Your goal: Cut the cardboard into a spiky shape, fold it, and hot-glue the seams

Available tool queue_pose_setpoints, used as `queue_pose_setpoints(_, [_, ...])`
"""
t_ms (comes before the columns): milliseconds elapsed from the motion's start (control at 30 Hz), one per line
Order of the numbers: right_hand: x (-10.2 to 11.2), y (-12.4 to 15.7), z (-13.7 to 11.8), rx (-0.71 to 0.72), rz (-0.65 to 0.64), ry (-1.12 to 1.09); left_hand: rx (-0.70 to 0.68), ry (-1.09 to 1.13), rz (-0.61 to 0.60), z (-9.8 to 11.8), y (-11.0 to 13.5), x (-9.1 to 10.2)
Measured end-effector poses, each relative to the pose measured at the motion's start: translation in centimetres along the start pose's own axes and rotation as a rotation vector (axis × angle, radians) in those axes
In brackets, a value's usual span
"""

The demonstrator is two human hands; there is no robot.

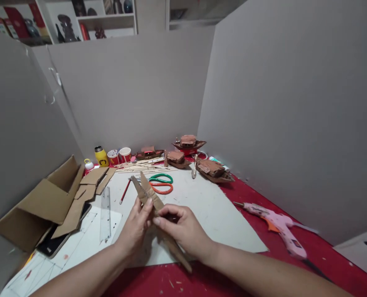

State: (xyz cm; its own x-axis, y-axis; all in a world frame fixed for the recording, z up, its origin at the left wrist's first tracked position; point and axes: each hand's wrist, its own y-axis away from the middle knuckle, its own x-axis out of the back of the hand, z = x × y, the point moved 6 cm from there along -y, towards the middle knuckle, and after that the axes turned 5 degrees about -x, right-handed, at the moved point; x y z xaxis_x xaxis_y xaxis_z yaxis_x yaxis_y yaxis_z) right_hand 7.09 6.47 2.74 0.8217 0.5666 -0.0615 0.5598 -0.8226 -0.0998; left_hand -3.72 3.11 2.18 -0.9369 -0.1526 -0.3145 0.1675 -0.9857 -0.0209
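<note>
Grey-walled desk point(248, 192), red top. Left hand point(137, 226) and right hand point(182, 231) both pinch the cardboard strip point(149, 190) mid-desk, probably so its folded halves stay aligned; glue gun point(279, 227) lies rightward, reachable.

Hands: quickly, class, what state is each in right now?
Left hand: closed, pinching the cardboard piece.
Right hand: closed, pinching the same cardboard piece.

Even soft light, wide-angle edge distortion
</note>
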Motion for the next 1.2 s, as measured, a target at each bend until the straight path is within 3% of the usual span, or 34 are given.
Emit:
queue_pose_setpoints(100, [0.2,-0.2,-1.1,0.070,-0.035,0.075,-0.012,0.126,0.056,-0.1,-1.3,-0.8])
queue_pose_setpoints(167, [1.3,-0.5,-2.2,0.120,-0.012,0.104,0.048,0.225,0.075,0.1,-2.2,-0.9])
queue_pose_setpoints(267, [4.7,-1.6,-3.6,0.209,0.175,0.098,0.201,0.295,0.076,0.6,-2.8,-0.6])
queue_pose_setpoints(333, [6.7,-2.4,-3.4,0.204,0.321,0.051,0.311,0.304,-0.017,0.7,-2.7,-0.7])
queue_pose_setpoints(367, [7.0,-2.9,-2.8,0.158,0.307,-0.009,0.349,0.307,-0.078,0.7,-2.5,-0.8])
queue_pose_setpoints(533, [3.7,-3.6,0.4,-0.103,-0.064,-0.429,0.449,0.289,-0.240,-0.5,-1.3,-1.7])
queue_pose_setpoints(733, [1.3,-2.8,0.7,-0.256,-0.152,-0.805,0.569,0.356,-0.328,-2.9,0.1,-3.2])
queue_pose_setpoints(833, [1.2,-2.7,0.8,-0.289,-0.141,-0.866,0.586,0.371,-0.326,-4.0,0.2,-3.4])
queue_pose_setpoints(1000, [1.9,-2.9,1.8,-0.329,0.004,-0.822,0.565,0.416,-0.325,-4.5,0.3,-4.0])
queue_pose_setpoints(1200, [3.4,-3.6,1.0,-0.240,0.066,-0.736,0.644,0.535,-0.419,-4.7,1.5,-4.8])
